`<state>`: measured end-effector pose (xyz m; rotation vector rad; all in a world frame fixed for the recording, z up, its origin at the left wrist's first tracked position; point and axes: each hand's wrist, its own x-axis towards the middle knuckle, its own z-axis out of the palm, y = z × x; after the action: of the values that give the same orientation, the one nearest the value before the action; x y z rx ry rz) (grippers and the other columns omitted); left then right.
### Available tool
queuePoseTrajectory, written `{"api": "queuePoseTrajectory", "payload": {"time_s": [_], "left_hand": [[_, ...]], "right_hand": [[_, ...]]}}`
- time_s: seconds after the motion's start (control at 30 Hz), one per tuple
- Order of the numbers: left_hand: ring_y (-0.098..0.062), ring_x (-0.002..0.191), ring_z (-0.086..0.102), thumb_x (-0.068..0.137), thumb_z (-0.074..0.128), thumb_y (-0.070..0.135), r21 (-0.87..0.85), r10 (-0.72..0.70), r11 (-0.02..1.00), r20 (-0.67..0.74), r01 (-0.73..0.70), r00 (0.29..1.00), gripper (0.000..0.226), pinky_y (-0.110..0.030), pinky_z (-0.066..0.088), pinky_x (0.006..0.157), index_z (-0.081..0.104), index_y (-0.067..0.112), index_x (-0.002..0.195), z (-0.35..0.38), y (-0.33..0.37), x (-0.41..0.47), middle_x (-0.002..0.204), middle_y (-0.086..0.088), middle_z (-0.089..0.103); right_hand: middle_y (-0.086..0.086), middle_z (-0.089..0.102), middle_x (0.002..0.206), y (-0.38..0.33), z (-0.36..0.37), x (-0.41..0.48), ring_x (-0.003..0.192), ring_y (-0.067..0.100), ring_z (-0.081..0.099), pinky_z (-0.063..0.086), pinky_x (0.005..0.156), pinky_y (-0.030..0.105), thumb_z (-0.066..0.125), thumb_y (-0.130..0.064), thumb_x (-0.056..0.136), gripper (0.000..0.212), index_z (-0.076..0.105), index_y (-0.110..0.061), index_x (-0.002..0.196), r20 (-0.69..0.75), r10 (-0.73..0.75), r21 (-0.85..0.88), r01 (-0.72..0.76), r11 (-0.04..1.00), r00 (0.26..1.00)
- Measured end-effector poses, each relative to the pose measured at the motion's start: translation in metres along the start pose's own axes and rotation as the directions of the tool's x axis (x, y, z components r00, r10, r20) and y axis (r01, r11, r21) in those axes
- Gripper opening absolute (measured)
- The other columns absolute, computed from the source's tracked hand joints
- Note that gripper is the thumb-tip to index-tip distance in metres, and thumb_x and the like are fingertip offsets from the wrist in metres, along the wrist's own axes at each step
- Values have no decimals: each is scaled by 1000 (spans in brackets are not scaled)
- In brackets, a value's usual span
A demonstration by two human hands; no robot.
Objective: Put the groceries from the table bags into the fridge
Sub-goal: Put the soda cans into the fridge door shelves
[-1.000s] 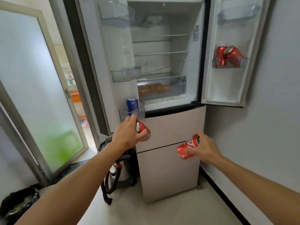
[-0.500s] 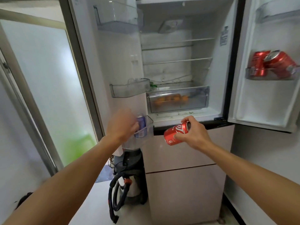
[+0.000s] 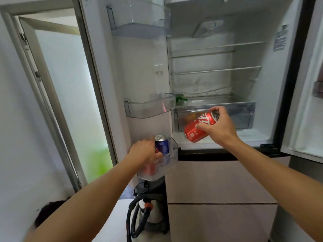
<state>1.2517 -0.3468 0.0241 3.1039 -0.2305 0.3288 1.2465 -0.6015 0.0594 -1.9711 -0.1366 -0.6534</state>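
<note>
Down at the door bin point(image 3: 172, 154), the left hand point(image 3: 145, 152) grips a red can point(image 3: 148, 169) that may topple the blue can point(image 3: 162, 147), while the right hand point(image 3: 218, 128) holds a second can point(image 3: 199, 128), tilted and liable to slip.

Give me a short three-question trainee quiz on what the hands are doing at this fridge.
1. True or false: the right hand holds its red can upright.
2. The blue can stands in: A) the crisper drawer, B) the lowest left door bin, C) a wire shelf.
3. What colour is the second can, which the left hand holds in that bin?
Key: 1 false, it is tilted. 2 B. 3 red.
</note>
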Motion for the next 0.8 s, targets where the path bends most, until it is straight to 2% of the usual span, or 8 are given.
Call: {"api": "queuePoseTrajectory", "payload": {"time_s": [0.07, 0.17, 0.27, 0.37, 0.5, 0.6, 0.7, 0.8], "left_hand": [[-30, 95, 59, 89, 51, 50, 9, -26, 1000, -2, 26, 1000, 49, -40, 51, 79, 41, 18, 124, 5, -1, 7, 110, -11, 60], [-31, 101, 58, 94, 43, 51, 57, -56, 997, -68, 60, 996, 46, -41, 49, 80, 38, 19, 126, 12, -1, 12, 120, -12, 53], [-29, 94, 59, 96, 38, 52, 172, -44, 980, -281, 96, 959, 40, -38, 47, 71, 45, 18, 115, 14, 5, 9, 112, -8, 52], [-23, 69, 58, 91, 48, 43, 175, 62, 983, -598, 54, 799, 30, -33, 45, 59, 60, 15, 87, 3, 11, -1, 83, -4, 59], [-18, 69, 52, 89, 54, 23, 45, 61, 998, -872, -44, 486, 21, -30, 43, 60, 64, 5, 82, -25, 21, -8, 75, -7, 60], [-20, 75, 49, 88, 54, 19, 61, 62, 998, -902, -17, 427, 11, -33, 44, 64, 55, 8, 89, -28, 30, -5, 78, -11, 59], [-23, 86, 50, 87, 56, 20, 24, -2, 998, -919, 61, 395, 14, -33, 45, 72, 51, 9, 96, -29, 36, 1, 92, -16, 57], [-29, 102, 48, 90, 54, 23, 44, -29, 981, -928, 187, 372, 26, -36, 41, 86, 55, 6, 109, -48, 45, 12, 108, -21, 57]], "right_hand": [[2, 54, 111, -8, -2, 25, 96, 18, 59, 47, 67, 19, 86, -27, 67, 65, 43, -24, 117, -29, -31, 73, 33, 997, 999], [-3, 58, 104, -25, -3, 67, 93, 16, 61, 54, 78, 30, 86, -36, 63, 64, 49, -25, 115, -62, -79, 178, 89, 980, 995], [-3, 61, 106, -51, 2, 110, 92, 14, 64, 57, 85, 38, 82, -46, 52, 70, 55, -28, 113, -76, -159, 306, 175, 936, 984], [-3, 59, 110, -81, 14, 150, 95, 11, 63, 57, 85, 34, 84, -38, 61, 68, 55, -24, 122, -14, -279, 397, 261, 880, 960], [-5, 61, 111, -114, 45, 181, 95, 11, 63, 55, 88, 34, 83, -39, 63, 73, 54, -24, 128, 162, -453, 372, 370, 851, 877], [-2, 60, 120, -125, 66, 184, 103, 15, 59, 51, 94, 36, 80, -46, 64, 76, 49, -29, 131, 288, -592, 184, 563, 806, 753], [0, 57, 114, -126, 76, 181, 95, 17, 55, 47, 81, 31, 79, -45, 69, 76, 42, -26, 132, 391, -681, 103, 706, 701, 619], [2, 58, 113, -124, 87, 182, 92, 18, 53, 42, 75, 29, 77, -49, 69, 71, 46, -24, 127, 449, -702, 59, 765, 641, 553]]}}
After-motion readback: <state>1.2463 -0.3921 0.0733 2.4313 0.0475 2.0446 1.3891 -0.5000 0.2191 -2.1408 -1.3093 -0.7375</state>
